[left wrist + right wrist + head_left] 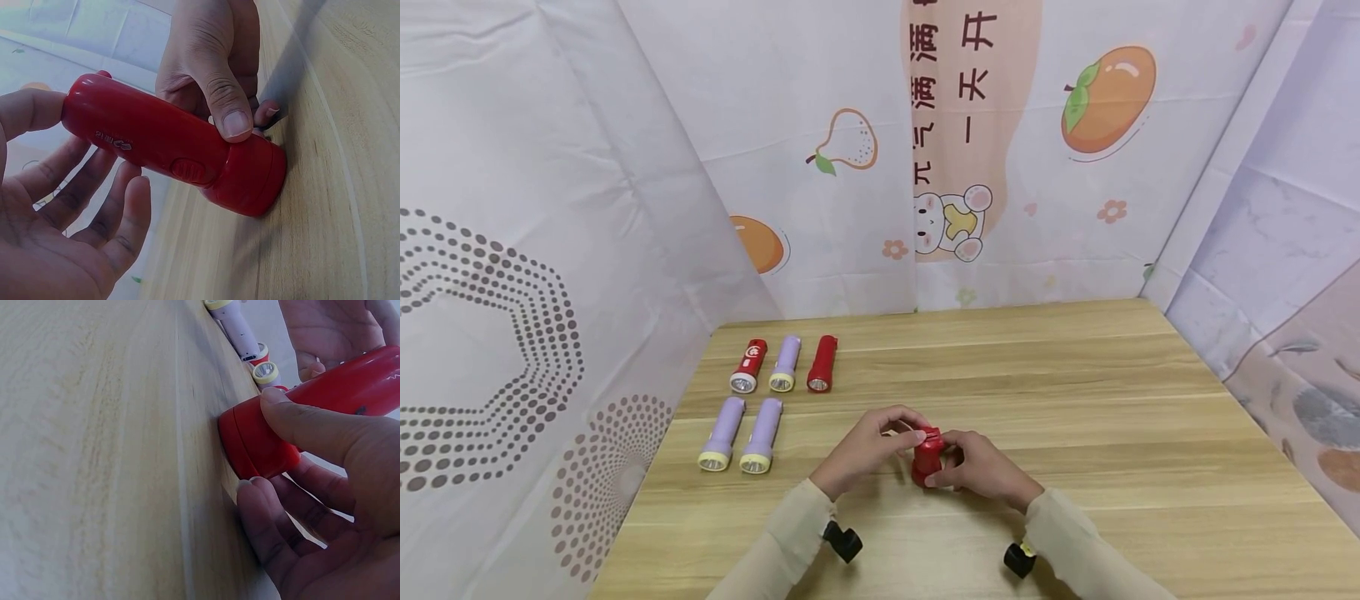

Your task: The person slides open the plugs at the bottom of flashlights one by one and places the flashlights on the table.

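A red flashlight (928,460) stands lamp end down on the wooden table between both hands. My left hand (876,442) is at its upper end; in the left wrist view its thumb (34,112) touches the tail end while the fingertips reach behind the body. Lower down, my right hand (981,468) pinches the wide head, its thumb (312,425) lying along the rim of that part. A ribbed switch (188,170) and small white lettering show on the body. The lamp face is hidden against the table.
At the left of the wooden table (1075,400), several flashlights lie in two rows: a red one with a white rim (750,365), a plain red one (823,363) and lilac ones (724,433) with yellow rims. Printed cloth (820,275) hangs behind and at both sides.
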A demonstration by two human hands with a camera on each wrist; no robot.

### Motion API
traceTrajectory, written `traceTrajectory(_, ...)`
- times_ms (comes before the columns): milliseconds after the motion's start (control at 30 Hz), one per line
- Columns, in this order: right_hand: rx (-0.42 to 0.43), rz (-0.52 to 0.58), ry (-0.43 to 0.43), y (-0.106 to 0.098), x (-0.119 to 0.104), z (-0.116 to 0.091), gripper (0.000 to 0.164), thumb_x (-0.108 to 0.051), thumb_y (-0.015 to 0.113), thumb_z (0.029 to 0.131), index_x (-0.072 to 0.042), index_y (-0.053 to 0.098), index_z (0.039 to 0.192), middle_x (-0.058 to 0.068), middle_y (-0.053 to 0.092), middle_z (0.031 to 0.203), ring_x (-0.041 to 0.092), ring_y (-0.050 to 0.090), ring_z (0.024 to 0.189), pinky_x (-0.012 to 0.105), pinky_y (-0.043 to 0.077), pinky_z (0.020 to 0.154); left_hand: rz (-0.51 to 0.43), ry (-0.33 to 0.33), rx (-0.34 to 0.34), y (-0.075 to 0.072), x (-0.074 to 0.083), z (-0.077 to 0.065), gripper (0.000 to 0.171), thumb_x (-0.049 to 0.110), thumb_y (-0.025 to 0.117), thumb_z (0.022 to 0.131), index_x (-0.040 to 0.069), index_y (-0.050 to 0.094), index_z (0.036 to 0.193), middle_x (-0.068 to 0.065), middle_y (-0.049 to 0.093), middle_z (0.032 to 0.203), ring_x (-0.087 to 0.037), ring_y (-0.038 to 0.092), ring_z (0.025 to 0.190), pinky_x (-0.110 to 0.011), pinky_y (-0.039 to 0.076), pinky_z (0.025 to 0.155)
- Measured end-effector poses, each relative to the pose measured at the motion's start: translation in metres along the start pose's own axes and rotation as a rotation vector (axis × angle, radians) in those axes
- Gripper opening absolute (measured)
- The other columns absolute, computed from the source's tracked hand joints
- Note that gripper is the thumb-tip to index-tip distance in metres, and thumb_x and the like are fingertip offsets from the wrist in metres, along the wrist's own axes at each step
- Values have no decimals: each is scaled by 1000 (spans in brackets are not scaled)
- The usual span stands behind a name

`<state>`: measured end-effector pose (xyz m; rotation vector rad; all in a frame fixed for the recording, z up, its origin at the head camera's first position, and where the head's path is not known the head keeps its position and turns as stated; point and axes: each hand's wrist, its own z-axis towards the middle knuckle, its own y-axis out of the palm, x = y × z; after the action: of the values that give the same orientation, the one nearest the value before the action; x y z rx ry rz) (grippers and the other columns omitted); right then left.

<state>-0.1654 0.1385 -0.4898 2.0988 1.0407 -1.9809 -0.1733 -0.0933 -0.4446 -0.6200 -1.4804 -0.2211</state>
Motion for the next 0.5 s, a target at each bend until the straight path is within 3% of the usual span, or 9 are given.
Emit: traceTrajectory(500, 7, 18, 7, 1, -1, 0, 42, -24, 88, 83, -9, 69, 118, 7, 66, 88, 18, 58, 72, 29, 52, 59, -8, -7, -15, -1, -3, 2, 19, 30, 70, 100, 20, 74, 115, 2, 70, 114, -22, 61, 106, -53, 52, 89)
